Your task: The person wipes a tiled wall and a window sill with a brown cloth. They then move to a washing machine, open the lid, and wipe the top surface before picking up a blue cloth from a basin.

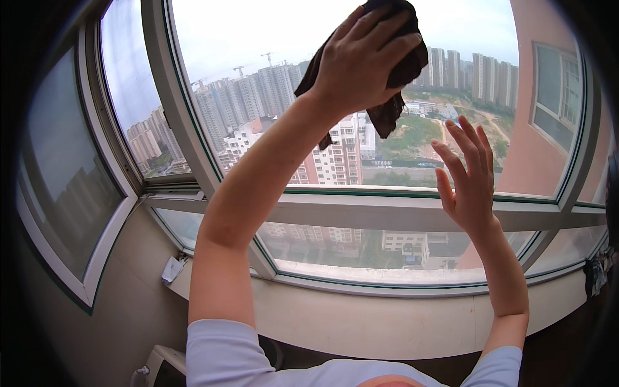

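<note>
My left hand (362, 63) is raised high against the upper part of a large window pane (251, 34). Under its spread fingers it holds a dark brown cloth (411, 58), whose loose ends hang below the palm. To the right and lower, my right hand (466, 179) is raised in front of the same pane. Its fingers are apart and nothing is in it; whether the fingertips touch the glass cannot be told.
A window frame bar (338, 210) crosses below the hands, over a lower pane (329, 246) and a pale sill (367, 319). An opened window sash (72, 169) stands at left. A small white packet (172, 270) lies on the sill's left end. Dark items (597, 273) are at far right.
</note>
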The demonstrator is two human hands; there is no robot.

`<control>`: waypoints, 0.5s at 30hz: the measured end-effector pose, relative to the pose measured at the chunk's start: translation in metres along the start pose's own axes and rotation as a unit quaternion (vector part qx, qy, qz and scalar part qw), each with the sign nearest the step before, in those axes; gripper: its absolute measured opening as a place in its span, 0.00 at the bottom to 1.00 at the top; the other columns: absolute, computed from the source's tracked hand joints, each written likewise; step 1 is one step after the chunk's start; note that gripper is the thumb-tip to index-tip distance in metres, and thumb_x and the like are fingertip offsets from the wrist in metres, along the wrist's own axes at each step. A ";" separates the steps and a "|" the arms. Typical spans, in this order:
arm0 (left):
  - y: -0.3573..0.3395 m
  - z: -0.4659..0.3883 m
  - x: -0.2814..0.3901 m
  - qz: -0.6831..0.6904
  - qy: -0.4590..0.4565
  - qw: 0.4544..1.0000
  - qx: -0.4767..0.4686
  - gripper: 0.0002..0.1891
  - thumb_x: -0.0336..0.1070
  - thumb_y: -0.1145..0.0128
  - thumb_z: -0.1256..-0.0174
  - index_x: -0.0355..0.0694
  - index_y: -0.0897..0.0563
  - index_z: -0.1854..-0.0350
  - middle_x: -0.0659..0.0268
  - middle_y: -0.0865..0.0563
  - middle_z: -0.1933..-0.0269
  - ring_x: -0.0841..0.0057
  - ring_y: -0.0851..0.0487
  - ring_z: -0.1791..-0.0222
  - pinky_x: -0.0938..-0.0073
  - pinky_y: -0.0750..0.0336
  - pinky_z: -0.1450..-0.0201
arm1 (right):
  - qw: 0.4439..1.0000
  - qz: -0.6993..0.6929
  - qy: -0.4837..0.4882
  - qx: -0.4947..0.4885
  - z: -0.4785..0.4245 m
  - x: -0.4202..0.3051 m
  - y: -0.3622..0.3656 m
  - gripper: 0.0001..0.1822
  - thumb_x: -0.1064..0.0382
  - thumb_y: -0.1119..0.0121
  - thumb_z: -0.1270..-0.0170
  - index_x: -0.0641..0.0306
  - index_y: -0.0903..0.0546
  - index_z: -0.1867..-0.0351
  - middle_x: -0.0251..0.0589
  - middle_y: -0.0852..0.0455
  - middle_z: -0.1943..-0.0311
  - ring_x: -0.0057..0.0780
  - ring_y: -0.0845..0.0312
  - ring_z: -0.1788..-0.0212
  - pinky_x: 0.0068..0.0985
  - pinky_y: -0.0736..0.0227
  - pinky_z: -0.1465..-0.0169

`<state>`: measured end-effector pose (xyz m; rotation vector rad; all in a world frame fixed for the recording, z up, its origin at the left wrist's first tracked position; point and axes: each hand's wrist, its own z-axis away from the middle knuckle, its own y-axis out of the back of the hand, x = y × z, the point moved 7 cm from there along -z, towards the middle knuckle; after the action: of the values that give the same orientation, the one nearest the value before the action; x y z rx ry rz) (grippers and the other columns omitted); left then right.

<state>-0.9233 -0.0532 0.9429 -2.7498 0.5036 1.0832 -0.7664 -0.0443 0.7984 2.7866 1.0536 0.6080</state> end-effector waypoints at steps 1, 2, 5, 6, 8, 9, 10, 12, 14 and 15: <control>0.008 -0.009 -0.027 -0.009 0.009 1.000 0.024 0.31 0.42 0.21 0.55 0.53 0.18 0.44 0.65 0.20 0.35 0.60 0.23 0.33 0.57 0.31 0.26 | 1.000 0.011 0.003 0.005 -0.006 0.004 0.001 0.23 0.68 0.36 0.37 0.51 0.23 0.40 0.43 0.30 0.30 0.41 0.40 0.23 0.54 0.51 0.20; 0.026 -0.027 -0.049 -0.014 0.063 0.998 0.026 0.28 0.33 0.30 0.45 0.43 0.21 0.38 0.54 0.18 0.40 0.50 0.22 0.38 0.53 0.27 0.36 | 1.000 0.026 0.006 0.008 -0.010 0.011 0.003 0.23 0.68 0.35 0.37 0.51 0.23 0.40 0.43 0.30 0.30 0.41 0.40 0.23 0.54 0.51 0.20; 0.050 -0.038 -0.163 -0.067 0.312 0.947 0.034 0.20 0.36 0.34 0.37 0.40 0.19 0.43 0.53 0.15 0.49 0.54 0.17 0.47 0.53 0.23 0.43 | 0.999 0.032 0.003 0.019 -0.015 0.018 -0.002 0.23 0.68 0.34 0.37 0.52 0.23 0.41 0.43 0.30 0.30 0.40 0.39 0.23 0.53 0.52 0.20; 0.050 -0.029 -0.188 -0.054 0.495 0.865 -0.064 0.20 0.37 0.36 0.36 0.38 0.20 0.43 0.52 0.14 0.51 0.55 0.16 0.48 0.54 0.23 0.43 | 0.999 0.040 0.005 0.012 -0.015 0.022 -0.001 0.23 0.68 0.34 0.37 0.52 0.23 0.41 0.42 0.30 0.30 0.40 0.39 0.23 0.53 0.52 0.20; 0.069 -0.037 -0.211 0.061 0.426 0.896 0.110 0.22 0.38 0.35 0.38 0.34 0.21 0.44 0.50 0.15 0.53 0.55 0.16 0.48 0.56 0.22 0.43 | 0.999 0.025 0.012 0.022 -0.023 0.016 0.001 0.23 0.69 0.34 0.38 0.52 0.23 0.41 0.42 0.30 0.30 0.40 0.39 0.23 0.54 0.52 0.20; 0.057 -0.044 -0.190 -0.166 0.207 0.956 0.125 0.23 0.37 0.34 0.40 0.35 0.21 0.44 0.50 0.16 0.51 0.54 0.17 0.45 0.56 0.22 0.41 | 0.999 0.029 0.022 0.015 -0.025 0.018 -0.002 0.23 0.69 0.34 0.38 0.52 0.23 0.41 0.43 0.30 0.30 0.40 0.39 0.23 0.54 0.52 0.20; 0.043 -0.050 -0.156 -0.107 0.136 0.977 0.123 0.23 0.36 0.33 0.43 0.36 0.21 0.45 0.49 0.16 0.49 0.51 0.19 0.42 0.54 0.24 0.37 | 0.999 0.024 0.030 0.016 -0.027 0.017 -0.006 0.23 0.69 0.34 0.38 0.52 0.23 0.41 0.43 0.29 0.30 0.40 0.39 0.23 0.55 0.52 0.20; 0.014 -0.059 -0.085 -0.037 0.018 0.998 0.054 0.26 0.34 0.31 0.48 0.40 0.22 0.44 0.52 0.19 0.41 0.49 0.23 0.36 0.52 0.27 0.32 | 0.998 0.032 0.055 0.006 -0.035 0.018 -0.013 0.23 0.69 0.34 0.38 0.52 0.22 0.42 0.43 0.28 0.31 0.40 0.39 0.23 0.55 0.53 0.20; 0.015 -0.066 -0.087 -0.020 -0.011 1.000 0.017 0.28 0.33 0.30 0.49 0.43 0.22 0.42 0.53 0.19 0.40 0.51 0.24 0.35 0.53 0.26 0.33 | 0.997 0.022 0.079 0.002 -0.047 0.008 -0.018 0.22 0.69 0.33 0.38 0.52 0.22 0.43 0.43 0.28 0.31 0.40 0.39 0.23 0.56 0.53 0.20; 0.018 -0.070 -0.099 -0.038 0.000 0.999 0.000 0.28 0.33 0.31 0.48 0.43 0.22 0.42 0.53 0.19 0.41 0.52 0.23 0.35 0.53 0.26 0.33 | 0.997 -0.002 0.080 0.013 -0.052 -0.001 -0.021 0.21 0.69 0.33 0.38 0.52 0.22 0.43 0.43 0.27 0.32 0.40 0.38 0.23 0.56 0.53 0.20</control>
<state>-0.9531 -0.0627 1.0619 -2.7431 0.3948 1.0661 -0.8011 -0.0314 0.8408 2.7970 1.1022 0.8360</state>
